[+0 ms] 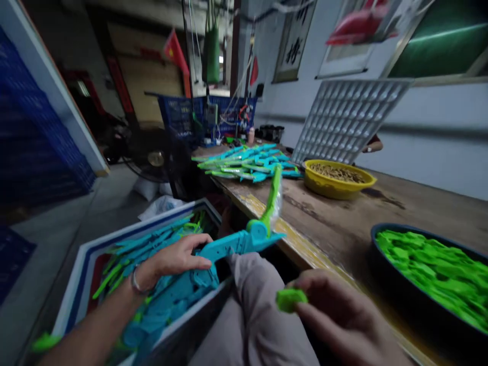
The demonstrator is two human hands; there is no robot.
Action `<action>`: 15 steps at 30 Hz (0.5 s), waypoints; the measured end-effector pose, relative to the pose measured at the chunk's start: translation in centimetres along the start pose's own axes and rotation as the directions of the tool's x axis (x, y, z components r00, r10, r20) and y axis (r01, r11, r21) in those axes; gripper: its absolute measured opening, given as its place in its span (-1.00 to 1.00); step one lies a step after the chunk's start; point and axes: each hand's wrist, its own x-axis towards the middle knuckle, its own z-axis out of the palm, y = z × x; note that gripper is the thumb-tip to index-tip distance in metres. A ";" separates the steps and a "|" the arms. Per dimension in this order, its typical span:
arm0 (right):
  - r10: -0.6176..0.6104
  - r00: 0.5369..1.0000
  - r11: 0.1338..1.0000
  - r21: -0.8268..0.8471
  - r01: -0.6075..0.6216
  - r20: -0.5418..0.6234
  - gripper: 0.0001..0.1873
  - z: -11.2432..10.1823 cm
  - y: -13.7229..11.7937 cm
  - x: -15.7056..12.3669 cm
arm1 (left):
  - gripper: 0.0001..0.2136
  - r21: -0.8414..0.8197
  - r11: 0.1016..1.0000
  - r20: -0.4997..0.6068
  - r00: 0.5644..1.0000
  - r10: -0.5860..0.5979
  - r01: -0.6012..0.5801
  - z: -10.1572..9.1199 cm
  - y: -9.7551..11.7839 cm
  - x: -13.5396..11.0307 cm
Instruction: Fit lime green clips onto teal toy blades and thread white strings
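My left hand (pixel 179 259) grips one end of a turquoise plastic piece (pixel 232 245), thumb and fingers on either side of it. A bright green arm (pixel 272 198) with clear film along it rises from a round joint at the piece's far end. Between the thumb and fingers of my right hand (pixel 335 310) is a small green plastic part (pixel 290 300), held apart from the turquoise piece. Below my left hand, a white bin with a blue stripe (pixel 86 259) contains many similar turquoise and green pieces, some of them hidden by my forearm.
On the wooden table (pixel 305 223) stand a dark tub (pixel 375 254) of green parts and a yellow basin (pixel 324 188) of small brownish-gold pieces. A pile of turquoise-and-green pieces (pixel 244 162) lies farther back. Behind a propped grey moulded tray (pixel 346 122), another person's hand (pixel 373 146) shows. A fan (pixel 152 157) stands left.
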 end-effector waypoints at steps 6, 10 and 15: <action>-0.248 0.958 0.875 0.457 0.160 0.141 -0.74 9.0 -1.1 6.4 | -0.58 -0.282 0.901 -0.662 0.747 0.066 -0.329 -0.9 3.4 -2.0; -0.274 0.958 0.841 0.503 0.198 0.081 -0.76 12.0 -1.3 8.3 | -0.57 -0.341 0.821 -0.797 0.604 0.006 -0.458 1.7 2.5 -2.9; -0.462 0.886 0.854 0.251 0.455 -0.035 -0.88 13.2 -1.5 8.2 | -0.49 -0.442 0.744 -0.821 0.560 -0.110 -0.501 4.1 2.4 -3.9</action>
